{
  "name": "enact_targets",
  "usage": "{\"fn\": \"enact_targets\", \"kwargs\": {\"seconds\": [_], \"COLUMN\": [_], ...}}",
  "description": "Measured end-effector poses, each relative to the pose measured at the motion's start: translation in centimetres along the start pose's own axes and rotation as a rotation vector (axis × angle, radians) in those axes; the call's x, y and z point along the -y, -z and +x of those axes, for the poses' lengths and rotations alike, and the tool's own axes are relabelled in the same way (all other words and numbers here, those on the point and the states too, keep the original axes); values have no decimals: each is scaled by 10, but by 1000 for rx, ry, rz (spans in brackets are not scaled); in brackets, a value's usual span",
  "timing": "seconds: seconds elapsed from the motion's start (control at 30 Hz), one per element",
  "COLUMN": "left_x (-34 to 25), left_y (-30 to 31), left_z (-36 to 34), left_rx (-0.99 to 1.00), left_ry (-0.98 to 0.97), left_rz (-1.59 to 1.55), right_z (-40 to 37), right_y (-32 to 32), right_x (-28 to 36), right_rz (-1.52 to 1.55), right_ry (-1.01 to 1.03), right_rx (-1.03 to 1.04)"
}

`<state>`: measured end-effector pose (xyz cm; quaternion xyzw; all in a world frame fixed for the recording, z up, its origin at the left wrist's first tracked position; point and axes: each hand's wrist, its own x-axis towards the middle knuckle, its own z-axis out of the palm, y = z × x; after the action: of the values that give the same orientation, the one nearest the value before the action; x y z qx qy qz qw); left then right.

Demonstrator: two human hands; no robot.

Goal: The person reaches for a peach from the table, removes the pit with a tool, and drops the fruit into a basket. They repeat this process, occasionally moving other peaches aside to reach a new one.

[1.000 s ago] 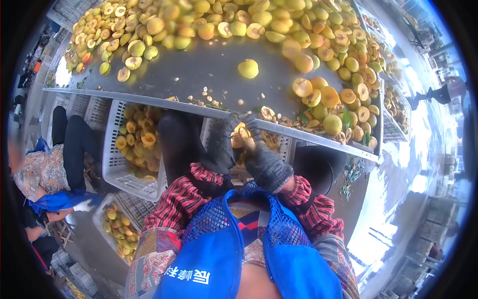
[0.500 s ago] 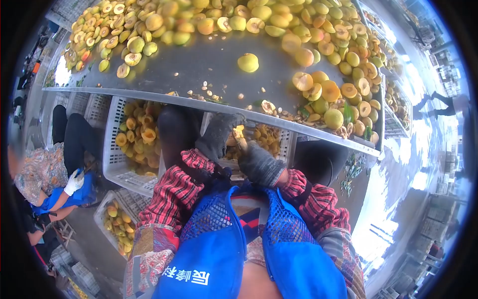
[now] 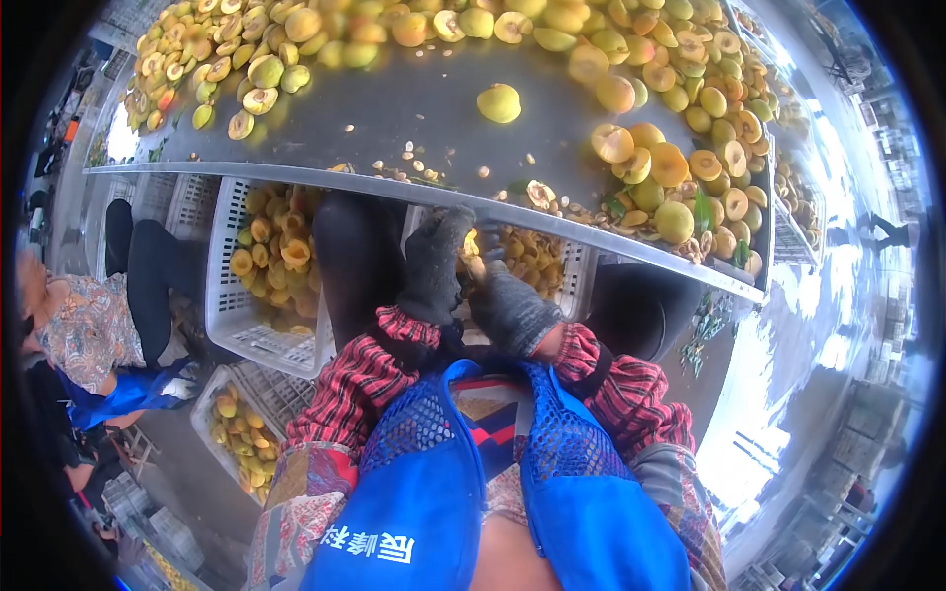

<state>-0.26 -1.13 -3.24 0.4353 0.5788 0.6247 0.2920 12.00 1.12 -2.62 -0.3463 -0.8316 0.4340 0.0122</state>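
Above my lap, at the table's near edge, my two hands in dark grey gloves are close together. My left hand (image 3: 434, 264) is closed around one side of a small yellow apricot piece (image 3: 471, 242). From the other side my right hand (image 3: 512, 307) is closed, with a tan, stick-like thing (image 3: 476, 267) at its fingers, touching the fruit; I cannot tell what this is. Below the hands stands a white crate (image 3: 574, 286) with apricot pieces (image 3: 532, 258), partly hidden by the hands.
The metal-edged table (image 3: 325, 128) bears heaps of whole and halved apricots (image 3: 670, 165), one lone apricot (image 3: 499, 102) and scattered pits (image 3: 408, 151). White crates of fruit (image 3: 219, 266) stand left of my knee. A seated person (image 3: 94, 320) is at far left.
My left hand has turned more upright and shifted slightly right, its fingers covering more of the yellow piece. The view has shifted a little. The person at left has moved a gloved hand lower.
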Motion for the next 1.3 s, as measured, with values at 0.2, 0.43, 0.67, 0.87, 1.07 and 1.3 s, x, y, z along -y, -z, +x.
{"fn": "enact_targets", "kwargs": {"seconds": [0.2, 0.43, 0.67, 0.87, 1.07, 1.3], "left_x": [47, 16, 17, 48, 19, 12], "left_y": [4, 10, 14, 25, 20, 19], "left_z": [-6, -3, 2, -9, 1, -1], "left_rx": [-53, -147, 3, 287, 183, 250], "left_ry": [230, 697, 832, 578, 975, 784], "left_rz": [-111, -527, -380, -107, -434, -542], "right_z": [10, 15, 15, 16, 17, 14], "right_y": [-23, -12, -13, -10, -7, 4], "right_x": [-25, -6, -6, -6, -20, -23], "right_rz": [-329, 54, 73, 119, -321, -330], "right_ry": [368, 3, -13, 14, 532, 614], "right_rx": [201, 245, 195, 303, 370, 359]}}
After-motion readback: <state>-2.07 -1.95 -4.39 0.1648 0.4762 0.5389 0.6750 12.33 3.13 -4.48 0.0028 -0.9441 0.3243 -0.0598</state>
